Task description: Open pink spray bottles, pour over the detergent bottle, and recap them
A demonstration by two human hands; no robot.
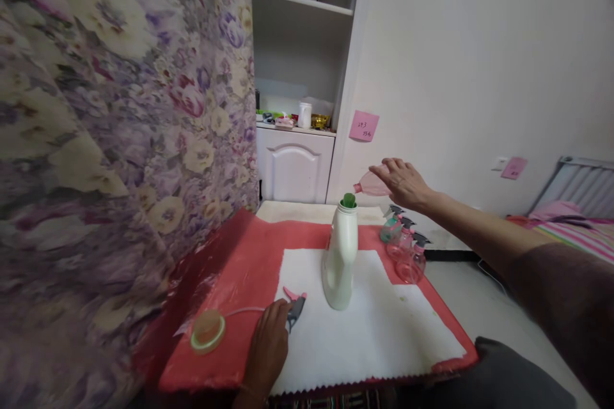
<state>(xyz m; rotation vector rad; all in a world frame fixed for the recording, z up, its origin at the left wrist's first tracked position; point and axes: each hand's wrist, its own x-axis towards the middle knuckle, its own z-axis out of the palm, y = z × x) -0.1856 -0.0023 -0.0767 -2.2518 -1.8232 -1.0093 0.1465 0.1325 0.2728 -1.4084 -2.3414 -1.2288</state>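
Note:
My right hand (405,182) holds a small pink spray bottle body (371,186) tipped on its side, its green neck almost over the mouth of a tall white bottle (341,254). The white bottle stands upright on a white cloth (384,326) with a green funnel (348,200) in its opening. My left hand (268,345) rests on the cloth's left edge, fingers closed over a grey and pink spray trigger head (295,307) with a thin tube trailing left.
A round yellow-green cap (208,331) lies on the red table cover (244,255). Three small spray bottles (407,246) stand at the table's right edge. A floral curtain (119,108) hangs close on the left. A white cabinet (293,163) stands behind, a bed (575,223) at right.

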